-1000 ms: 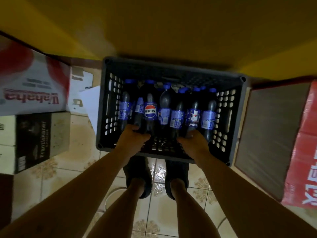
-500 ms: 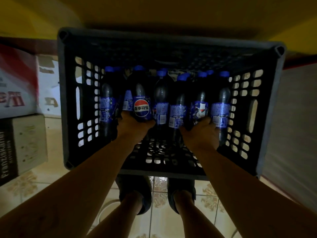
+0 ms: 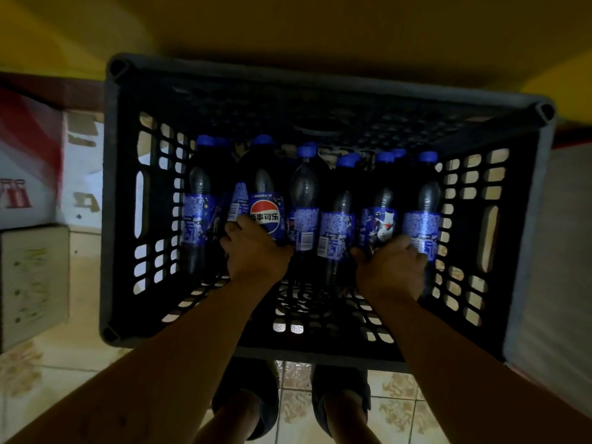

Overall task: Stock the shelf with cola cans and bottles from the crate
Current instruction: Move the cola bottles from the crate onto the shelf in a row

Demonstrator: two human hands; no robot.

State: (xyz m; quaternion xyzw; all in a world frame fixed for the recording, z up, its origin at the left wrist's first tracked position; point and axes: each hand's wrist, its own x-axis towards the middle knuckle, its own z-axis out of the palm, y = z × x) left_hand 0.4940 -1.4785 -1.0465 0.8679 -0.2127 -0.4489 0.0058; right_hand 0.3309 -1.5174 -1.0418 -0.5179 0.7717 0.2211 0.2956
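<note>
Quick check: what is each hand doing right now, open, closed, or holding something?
Left hand: holding the bottle with the round logo.
Right hand: holding the second bottle from the right.

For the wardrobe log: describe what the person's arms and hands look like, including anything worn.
Left hand and right hand are bare: no gloves, and no ring, watch or wristband shows in this dim picture. Both forearms are uncovered to the frame edge; no sleeve in view.
</note>
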